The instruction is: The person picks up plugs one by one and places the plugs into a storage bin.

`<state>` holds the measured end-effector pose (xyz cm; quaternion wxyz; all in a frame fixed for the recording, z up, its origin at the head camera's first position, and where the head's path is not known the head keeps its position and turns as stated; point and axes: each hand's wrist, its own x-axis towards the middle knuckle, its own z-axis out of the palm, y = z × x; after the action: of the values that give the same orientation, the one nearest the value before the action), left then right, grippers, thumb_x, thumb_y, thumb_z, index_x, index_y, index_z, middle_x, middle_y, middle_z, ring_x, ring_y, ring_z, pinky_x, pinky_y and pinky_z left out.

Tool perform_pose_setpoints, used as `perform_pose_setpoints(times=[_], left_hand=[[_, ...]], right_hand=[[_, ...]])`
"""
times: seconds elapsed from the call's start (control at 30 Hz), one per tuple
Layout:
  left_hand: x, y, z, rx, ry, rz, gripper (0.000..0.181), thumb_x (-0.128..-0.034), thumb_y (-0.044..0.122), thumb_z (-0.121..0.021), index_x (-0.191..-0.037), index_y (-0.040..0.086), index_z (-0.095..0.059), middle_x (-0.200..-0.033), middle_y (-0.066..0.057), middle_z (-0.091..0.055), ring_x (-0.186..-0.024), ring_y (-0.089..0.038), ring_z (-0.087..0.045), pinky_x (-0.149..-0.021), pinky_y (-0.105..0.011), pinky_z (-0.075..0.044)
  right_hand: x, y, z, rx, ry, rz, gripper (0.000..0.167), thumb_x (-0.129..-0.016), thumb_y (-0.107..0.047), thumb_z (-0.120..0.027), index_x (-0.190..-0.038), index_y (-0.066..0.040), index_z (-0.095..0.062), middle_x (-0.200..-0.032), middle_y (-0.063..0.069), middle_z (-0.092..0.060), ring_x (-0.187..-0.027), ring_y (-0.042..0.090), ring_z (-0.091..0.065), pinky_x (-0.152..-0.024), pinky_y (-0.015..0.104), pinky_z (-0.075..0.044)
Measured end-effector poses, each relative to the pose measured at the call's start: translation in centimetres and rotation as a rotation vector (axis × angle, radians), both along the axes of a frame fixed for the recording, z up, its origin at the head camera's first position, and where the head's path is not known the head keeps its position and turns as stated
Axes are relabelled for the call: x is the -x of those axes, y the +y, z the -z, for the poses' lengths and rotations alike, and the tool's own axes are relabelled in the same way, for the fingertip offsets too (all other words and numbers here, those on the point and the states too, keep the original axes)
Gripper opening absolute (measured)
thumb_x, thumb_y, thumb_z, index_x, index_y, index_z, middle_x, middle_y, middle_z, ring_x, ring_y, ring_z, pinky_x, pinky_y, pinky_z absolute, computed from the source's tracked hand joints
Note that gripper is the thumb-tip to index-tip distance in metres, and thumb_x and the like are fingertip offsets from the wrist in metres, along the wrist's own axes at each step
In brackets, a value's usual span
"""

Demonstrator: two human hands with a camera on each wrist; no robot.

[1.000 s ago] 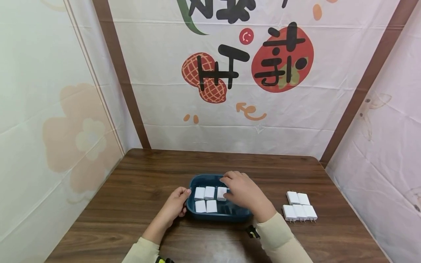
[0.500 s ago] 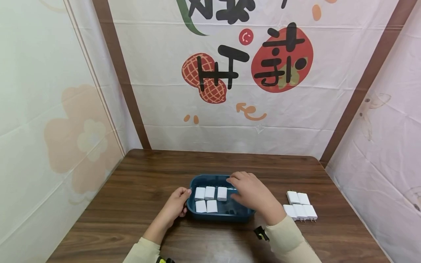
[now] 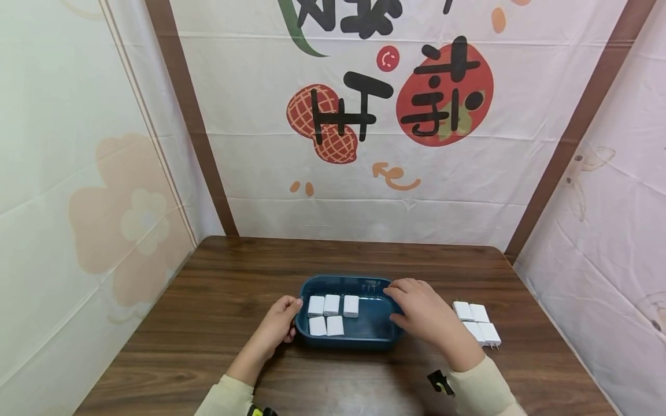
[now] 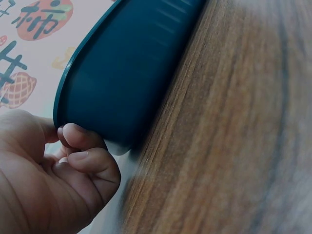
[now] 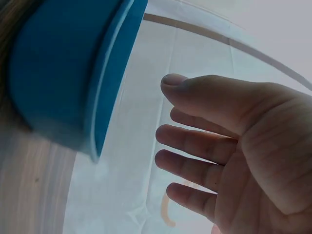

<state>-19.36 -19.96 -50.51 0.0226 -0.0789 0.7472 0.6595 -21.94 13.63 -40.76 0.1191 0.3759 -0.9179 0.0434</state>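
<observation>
A dark blue plastic tray stands on the table, its left part holding several white charger plugs in two rows. My left hand grips the tray's left end, thumb over the rim and fingers curled beneath it, as the left wrist view also shows on the tray wall. Above the tray's right end hovers my right hand, fingers loosely extended. In the right wrist view the same hand holds nothing and is apart from the tray rim.
More white charger plugs lie grouped on the brown wooden table to the right, prongs showing, partly hidden by my right forearm. A printed cloth hangs behind the table, with cloth walls at both sides.
My right hand has let go of a charger plug in the tray's upper row and moved right to the tray's right end. The left hand keeps its grip on the tray.
</observation>
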Motion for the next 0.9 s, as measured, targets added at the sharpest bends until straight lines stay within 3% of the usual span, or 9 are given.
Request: perform_pose_setpoints(times=[0.43,0.9], left_hand=[[0.1,0.0,-0.1,-0.003,-0.004,0.000,0.032,-0.1082,0.032,-0.052,-0.110,0.000,-0.054,-0.071,-0.003,-0.046,-0.054,-0.014,-0.045,-0.045,-0.023,-0.036],[0.2,0.0,0.2,0.017,-0.006,-0.018,0.032,-0.1083,0.033,-0.051,-0.110,0.001,-0.055,-0.071,-0.004,-0.045,-0.053,-0.016,-0.044,-0.044,-0.025,-0.036]], right_hand=[[-0.3,3.8,1.8,0.035,-0.009,0.089,0.060,-0.083,-0.025,-0.086,-0.135,-0.007,-0.063,-0.131,0.009,-0.064,-0.125,0.029,-0.059,-0.105,0.052,-0.048],[0.1,7.0,3.5,0.041,-0.037,0.126,0.060,-0.078,-0.014,-0.087,-0.133,-0.004,-0.064,-0.128,0.015,-0.064,-0.119,0.036,-0.062,-0.097,0.058,-0.049]])
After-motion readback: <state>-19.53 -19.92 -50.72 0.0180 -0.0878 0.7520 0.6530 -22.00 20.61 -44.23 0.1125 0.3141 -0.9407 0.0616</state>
